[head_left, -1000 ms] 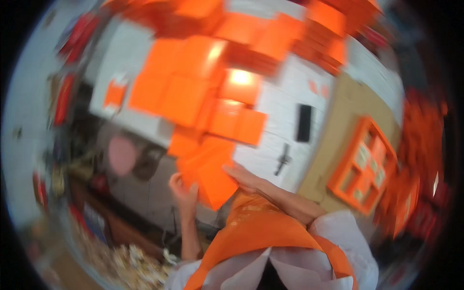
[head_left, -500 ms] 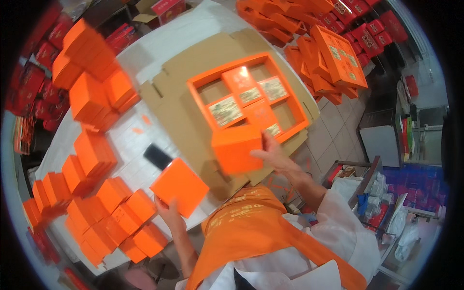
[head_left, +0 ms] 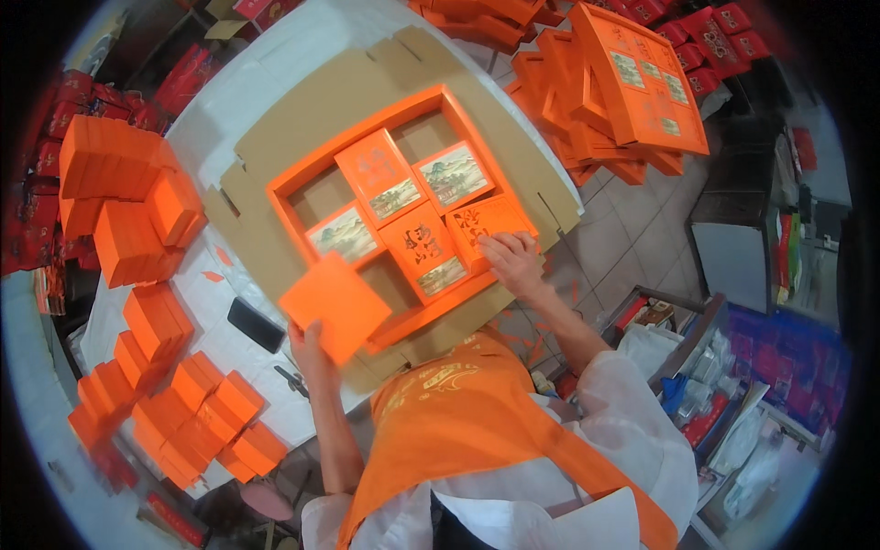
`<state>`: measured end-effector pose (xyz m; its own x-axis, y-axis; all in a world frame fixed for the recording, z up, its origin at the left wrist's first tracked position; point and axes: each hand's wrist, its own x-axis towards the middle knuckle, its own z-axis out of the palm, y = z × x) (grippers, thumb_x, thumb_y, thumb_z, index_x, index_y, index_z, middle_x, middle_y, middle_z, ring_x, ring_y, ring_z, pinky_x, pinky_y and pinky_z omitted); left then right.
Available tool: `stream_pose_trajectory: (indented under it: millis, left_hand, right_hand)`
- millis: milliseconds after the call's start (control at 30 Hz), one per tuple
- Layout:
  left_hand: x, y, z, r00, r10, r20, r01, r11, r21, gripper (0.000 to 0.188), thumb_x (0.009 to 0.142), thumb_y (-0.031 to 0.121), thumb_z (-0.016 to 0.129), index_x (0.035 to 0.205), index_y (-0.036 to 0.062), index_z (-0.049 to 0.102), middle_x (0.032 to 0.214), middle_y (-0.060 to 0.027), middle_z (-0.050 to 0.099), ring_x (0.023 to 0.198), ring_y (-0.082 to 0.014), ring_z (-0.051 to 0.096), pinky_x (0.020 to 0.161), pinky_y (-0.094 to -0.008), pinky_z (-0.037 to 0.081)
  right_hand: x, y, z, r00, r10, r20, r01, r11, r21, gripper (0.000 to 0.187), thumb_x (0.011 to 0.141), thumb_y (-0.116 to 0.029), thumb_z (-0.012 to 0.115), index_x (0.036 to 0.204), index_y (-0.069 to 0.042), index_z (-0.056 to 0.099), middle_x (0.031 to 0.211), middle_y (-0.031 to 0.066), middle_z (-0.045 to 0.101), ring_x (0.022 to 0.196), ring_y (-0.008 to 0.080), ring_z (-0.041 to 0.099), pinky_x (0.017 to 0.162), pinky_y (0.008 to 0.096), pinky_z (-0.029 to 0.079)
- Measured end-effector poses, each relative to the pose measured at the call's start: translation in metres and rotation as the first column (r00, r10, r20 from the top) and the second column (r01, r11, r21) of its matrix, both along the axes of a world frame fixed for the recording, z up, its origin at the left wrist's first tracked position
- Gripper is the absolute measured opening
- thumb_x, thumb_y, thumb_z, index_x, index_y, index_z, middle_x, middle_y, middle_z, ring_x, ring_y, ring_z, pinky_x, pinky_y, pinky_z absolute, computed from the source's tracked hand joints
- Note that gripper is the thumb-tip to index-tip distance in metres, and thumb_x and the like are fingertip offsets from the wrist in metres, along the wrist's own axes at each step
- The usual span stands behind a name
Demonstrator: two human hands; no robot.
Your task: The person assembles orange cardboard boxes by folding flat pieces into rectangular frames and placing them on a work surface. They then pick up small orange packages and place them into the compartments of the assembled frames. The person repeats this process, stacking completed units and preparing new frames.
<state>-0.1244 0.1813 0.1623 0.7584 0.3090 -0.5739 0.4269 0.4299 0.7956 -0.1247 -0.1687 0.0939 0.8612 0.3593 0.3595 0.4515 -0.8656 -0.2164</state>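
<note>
From the head camera, one large orange tray (head_left: pixel 291 190) with a grid of compartments lies on a flattened sheet of brown cardboard (head_left: pixel 367 82) in the upper middle of the frame. I count five small boxes seated in the tray: two with landscape pictures on their lids, one (head_left: pixel 454 174) toward the upper right and one (head_left: pixel 345 234) at the left, and three orange ones with printed lids, one (head_left: pixel 379 176) in the centre, one (head_left: pixel 423 249) below it, and one (head_left: pixel 490 220) at the right. Three compartments show bare brown bottoms.

My right hand (head_left: pixel 513 261) lies at the tray's lower right corner, fingers spread and flat, fingertips pressing on the rightmost box; it grips nothing. The forearm runs down and right to my white sleeve.

My left hand (head_left: pixel 312 353) is raised at the lower left of the tray, fingers closed on the bottom edge of one plain orange box (head_left: pixel 335 307), which tilts over the tray's lower left corner and looks slightly blurred.

One dark phone (head_left: pixel 256 324) lies on the white table (head_left: pixel 229 101) just left of that hand. Stacks of more orange boxes (head_left: pixel 128 202) crowd the left edge, too many to count, and a pile of flat orange lids (head_left: pixel 632 82) sits in the upper right. My orange apron (head_left: pixel 458 422) fills the lower centre.
</note>
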Motion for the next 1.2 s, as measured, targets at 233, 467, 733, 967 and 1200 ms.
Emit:
stream_pose_trajectory:
  millis: [233, 467, 733, 967, 1200]
  left_hand:
    - [0.006, -0.016, -0.008, 0.995, -0.102, 0.024, 0.101, 0.994, 0.041, 0.041, 0.082, 0.005, 0.047, 0.122, 0.0014, 0.039, 0.115, -0.0078, 0.050, 0.105, -0.0179, 0.051, 0.088, -0.0308, 0.044]
    - [0.009, -0.020, -0.006, 0.989, -0.148, 0.010, 0.148, 0.989, 0.016, 0.041, 0.082, 0.006, 0.049, 0.121, 0.0020, 0.040, 0.114, -0.0067, 0.051, 0.103, -0.0163, 0.052, 0.086, -0.0284, 0.044]
    - [-0.010, -0.006, -0.032, 0.995, -0.091, -0.030, 0.093, 0.994, 0.063, 0.040, 0.081, 0.008, 0.051, 0.120, 0.0024, 0.041, 0.110, -0.0071, 0.052, 0.096, -0.0148, 0.055, 0.076, -0.0264, 0.048]
    - [-0.015, 0.002, -0.053, 0.981, -0.181, -0.075, 0.191, 0.965, 0.179, 0.045, 0.081, 0.010, 0.051, 0.123, 0.0024, 0.039, 0.112, -0.0078, 0.052, 0.095, -0.0157, 0.055, 0.076, -0.0270, 0.047]
    - [-0.003, 0.007, -0.062, 0.971, -0.236, -0.043, 0.239, 0.963, 0.126, 0.054, 0.080, 0.009, 0.054, 0.129, 0.0019, 0.034, 0.117, -0.0119, 0.050, 0.101, -0.0186, 0.052, 0.081, -0.0289, 0.046]
  right_hand:
    - [0.009, -0.008, -0.006, 0.998, 0.046, 0.035, -0.046, 0.999, 0.001, 0.047, 0.061, -0.004, 0.066, 0.106, -0.012, 0.054, 0.118, -0.0024, 0.053, 0.102, 0.0159, 0.047, 0.088, 0.0358, 0.029]
    - [0.012, 0.016, 0.049, 0.952, -0.203, -0.230, 0.256, 0.939, 0.229, 0.065, 0.064, -0.017, 0.073, 0.120, -0.007, 0.042, 0.113, 0.0115, 0.048, 0.102, 0.0283, 0.045, 0.085, 0.0421, 0.036]
    - [0.023, 0.123, 0.070, 0.819, -0.129, -0.559, 0.460, 0.730, 0.505, 0.079, 0.073, -0.028, 0.070, 0.133, -0.001, 0.026, 0.126, 0.0216, 0.036, 0.119, 0.0366, 0.034, 0.094, 0.0431, 0.035]
    - [0.012, 0.081, -0.023, 0.596, -0.056, -0.801, 0.621, 0.664, 0.416, 0.071, 0.081, -0.033, 0.062, 0.133, -0.002, 0.027, 0.130, 0.0187, 0.036, 0.121, 0.0290, 0.035, 0.092, 0.0389, 0.037]
    - [0.027, 0.094, -0.053, 0.360, 0.280, -0.890, 0.784, 0.427, 0.452, 0.059, 0.079, -0.037, 0.064, 0.119, -0.002, 0.037, 0.109, 0.0080, 0.041, 0.098, 0.0151, 0.043, 0.081, 0.0294, 0.039]
